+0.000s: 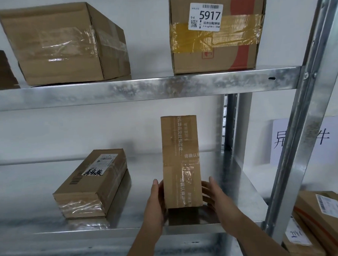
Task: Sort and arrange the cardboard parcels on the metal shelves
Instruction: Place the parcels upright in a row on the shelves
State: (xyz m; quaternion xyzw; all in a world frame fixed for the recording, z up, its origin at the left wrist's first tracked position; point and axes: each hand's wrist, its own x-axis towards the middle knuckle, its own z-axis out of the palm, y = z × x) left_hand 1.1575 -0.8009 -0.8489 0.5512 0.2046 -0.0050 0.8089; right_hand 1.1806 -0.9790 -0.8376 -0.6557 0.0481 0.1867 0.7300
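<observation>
Standing on end on the lower metal shelf (50, 194), the tall parcel (181, 162) sits between the left hand (155, 199) and right hand (213, 194), whose straight fingers press its sides, probably to steady it upright.

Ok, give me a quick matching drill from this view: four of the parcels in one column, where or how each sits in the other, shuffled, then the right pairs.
Things:
1. parcel labelled 5917
2. tall narrow parcel
3. flat parcel with black handwriting
4. large parcel sealed with clear tape

Places or states:
A. lying flat, lower shelf, left
B. upper shelf, right, yellow tape
C. upright on the lower shelf, a hand on each side
D. upper shelf, left of centre

Pairs: 1-B, 2-C, 3-A, 4-D
</observation>
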